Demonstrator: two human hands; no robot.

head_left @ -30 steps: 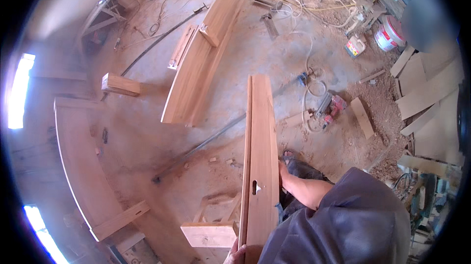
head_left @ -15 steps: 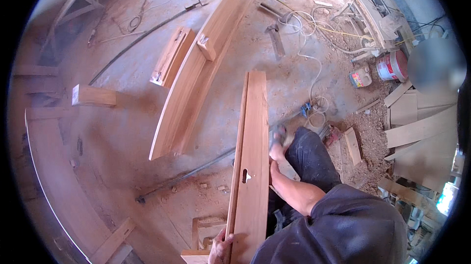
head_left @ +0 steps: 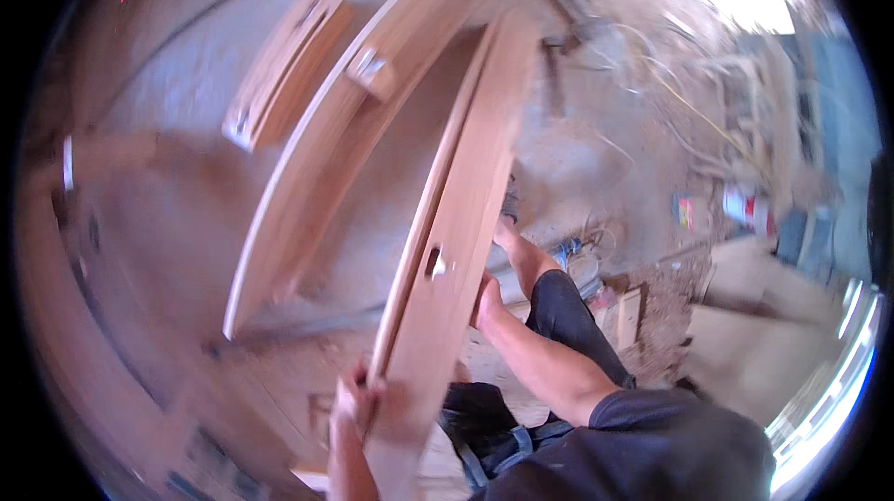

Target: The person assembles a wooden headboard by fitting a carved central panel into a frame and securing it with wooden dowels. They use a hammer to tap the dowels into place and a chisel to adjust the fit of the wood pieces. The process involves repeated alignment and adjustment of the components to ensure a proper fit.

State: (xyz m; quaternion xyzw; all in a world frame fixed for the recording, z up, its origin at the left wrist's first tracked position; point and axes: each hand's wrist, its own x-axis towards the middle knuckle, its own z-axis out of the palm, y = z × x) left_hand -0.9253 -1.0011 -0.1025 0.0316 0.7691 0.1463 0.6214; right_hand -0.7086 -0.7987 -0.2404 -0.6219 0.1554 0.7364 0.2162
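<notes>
A long wooden board [head_left: 466,194] with a groove along its left edge slants up and to the right in front of me. A dark oblong slot [head_left: 434,262] with a pale chipped patch beside it is cut in its face. My left hand [head_left: 354,400] grips the board's left edge near its lower end, fingers wrapped over it. My right hand [head_left: 485,301] holds the right edge farther up; its fingers are partly hidden behind the wood.
Left of the board, a long wooden piece [head_left: 289,189] with a small block [head_left: 374,73] attached lies on the floor. A shorter timber [head_left: 284,68] is beyond it. A white-and-red bucket [head_left: 747,209], loose sheets [head_left: 745,319] and a yellow cable [head_left: 712,124] lie to the right.
The board has been raised, and its far end now leans more to the right. Both hands have stayed on it. The view has shifted and is blurred by motion.
</notes>
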